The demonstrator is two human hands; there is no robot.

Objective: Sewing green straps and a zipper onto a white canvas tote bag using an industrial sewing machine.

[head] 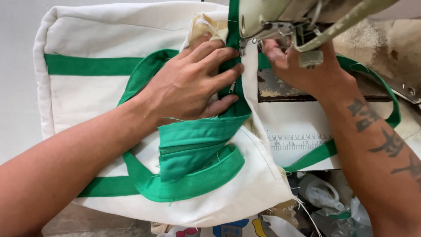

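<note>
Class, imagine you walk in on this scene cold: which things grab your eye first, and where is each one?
Bright green trim on a white fabric bag fills the middle and left. The left hand presses flat on the green strip at centre, while the right hand guides the cloth under the sewing machine head at the top right.

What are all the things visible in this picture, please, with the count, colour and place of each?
fabric bag: one, white with green bands, spread across the table under both hands.
green strap: one loop, green, lower centre on the bag.
zipper strip: one, green, folded, below the left hand.
sewing machine: one, pale cream, top right.
ruler strip: one, white, on the table right of centre.
scraps and plastic: several, pale, bottom right.
left hand: flat, pressing the green fabric.
right hand: under the machine head, on the fabric.
</note>
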